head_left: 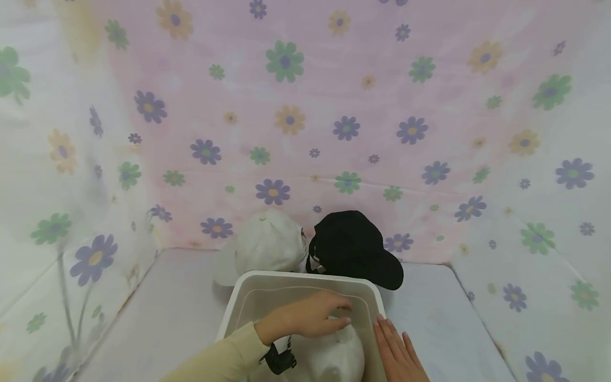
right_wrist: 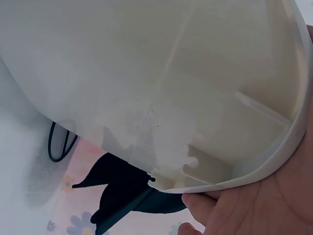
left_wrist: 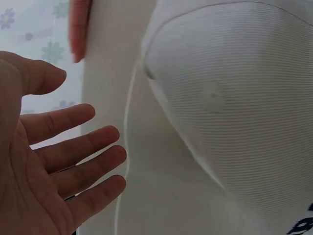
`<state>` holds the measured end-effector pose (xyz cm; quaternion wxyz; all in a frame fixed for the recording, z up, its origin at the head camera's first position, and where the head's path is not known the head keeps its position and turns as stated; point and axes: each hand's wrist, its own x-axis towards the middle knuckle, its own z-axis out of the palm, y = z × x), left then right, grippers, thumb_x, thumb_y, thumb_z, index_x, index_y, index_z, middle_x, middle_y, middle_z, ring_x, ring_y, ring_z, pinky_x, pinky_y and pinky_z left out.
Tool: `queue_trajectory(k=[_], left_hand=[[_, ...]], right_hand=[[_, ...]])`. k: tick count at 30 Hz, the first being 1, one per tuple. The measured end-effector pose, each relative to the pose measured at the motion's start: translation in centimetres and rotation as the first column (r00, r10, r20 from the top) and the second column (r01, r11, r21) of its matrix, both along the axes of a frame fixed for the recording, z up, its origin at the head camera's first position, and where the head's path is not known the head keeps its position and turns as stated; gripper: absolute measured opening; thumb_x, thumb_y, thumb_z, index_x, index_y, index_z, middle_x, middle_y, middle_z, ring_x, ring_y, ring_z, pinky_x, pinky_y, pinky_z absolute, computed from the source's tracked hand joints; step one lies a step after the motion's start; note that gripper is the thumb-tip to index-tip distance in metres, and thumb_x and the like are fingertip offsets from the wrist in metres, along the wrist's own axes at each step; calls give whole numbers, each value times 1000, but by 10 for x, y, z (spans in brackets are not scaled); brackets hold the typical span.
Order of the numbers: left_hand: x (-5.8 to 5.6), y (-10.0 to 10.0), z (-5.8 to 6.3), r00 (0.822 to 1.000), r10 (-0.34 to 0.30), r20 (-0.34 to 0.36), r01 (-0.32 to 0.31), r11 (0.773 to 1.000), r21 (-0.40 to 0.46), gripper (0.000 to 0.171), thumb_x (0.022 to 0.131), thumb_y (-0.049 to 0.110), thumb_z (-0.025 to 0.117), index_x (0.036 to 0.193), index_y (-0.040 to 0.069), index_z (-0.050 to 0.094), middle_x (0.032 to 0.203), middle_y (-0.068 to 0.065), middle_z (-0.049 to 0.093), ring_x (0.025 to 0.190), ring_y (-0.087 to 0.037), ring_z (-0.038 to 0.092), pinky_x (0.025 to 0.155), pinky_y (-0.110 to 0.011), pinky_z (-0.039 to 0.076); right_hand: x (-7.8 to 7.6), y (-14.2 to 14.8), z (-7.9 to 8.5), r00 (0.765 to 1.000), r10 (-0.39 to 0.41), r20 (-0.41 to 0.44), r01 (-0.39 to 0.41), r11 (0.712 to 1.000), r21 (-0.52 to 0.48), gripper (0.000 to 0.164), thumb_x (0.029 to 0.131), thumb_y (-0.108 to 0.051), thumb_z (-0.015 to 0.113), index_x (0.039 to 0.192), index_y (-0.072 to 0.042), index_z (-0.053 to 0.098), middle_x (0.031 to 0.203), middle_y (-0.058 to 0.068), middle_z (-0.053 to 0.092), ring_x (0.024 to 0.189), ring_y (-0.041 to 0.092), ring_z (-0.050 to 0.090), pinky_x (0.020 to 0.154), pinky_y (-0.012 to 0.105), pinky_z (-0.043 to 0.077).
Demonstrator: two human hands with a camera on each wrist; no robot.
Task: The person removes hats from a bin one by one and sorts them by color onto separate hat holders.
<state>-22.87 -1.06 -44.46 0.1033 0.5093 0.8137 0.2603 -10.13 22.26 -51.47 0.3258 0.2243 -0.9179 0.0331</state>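
A cream plastic bin (head_left: 305,277) holds a white cap (head_left: 334,353), its near part cut off by the head view's lower edge. Over that cap, inside the bin, is my left hand (head_left: 315,313), with loosely bent fingers and nothing in them. In the left wrist view its fingers (left_wrist: 83,147) are spread beside the cap's ribbed surface (left_wrist: 234,107), and dark lettering shows at the corner. My right hand (head_left: 398,353) rests straight fingers against the bin's right side. From the right wrist, the palm (right_wrist: 264,205) lies along the rim's underside.
Behind the bin stand another white cap (head_left: 269,241) on the left and a black cap (head_left: 350,246) on the right, both close to its far rim. A pale cloth (head_left: 167,302) covers the table. Flower-printed sheets (head_left: 310,170) enclose the back and sides.
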Motion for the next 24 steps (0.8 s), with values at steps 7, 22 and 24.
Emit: queue_trajectory(k=[7,22,24], left_hand=[[5,2,-10,999,-20,40,25,989,-144,41,106,33,54,136,6,62,127,-1,70,115,-8,64,97,-21,50],[13,10,-31,986,-77,149,118,950,-290,70,103,45,55,156,3,36,157,-13,43,144,-17,43,117,-28,36],[13,12,-37,981,-73,181,125,947,-296,74,101,47,57,158,6,33,160,-14,38,145,-18,40,117,-30,35]], right_hand=[[2,-1,-1,999,-19,47,20,999,-26,108,87,-87,36,165,-22,-1,169,-16,-8,154,-3,-7,119,16,-13],[-1,-2,1,998,27,49,-23,997,-72,105,89,-86,37,165,-21,5,170,-15,-2,154,-2,-2,119,14,-9],[0,-2,1,998,33,60,-28,996,-83,106,89,-85,38,165,-20,5,170,-15,-2,154,-2,-2,119,13,-9]])
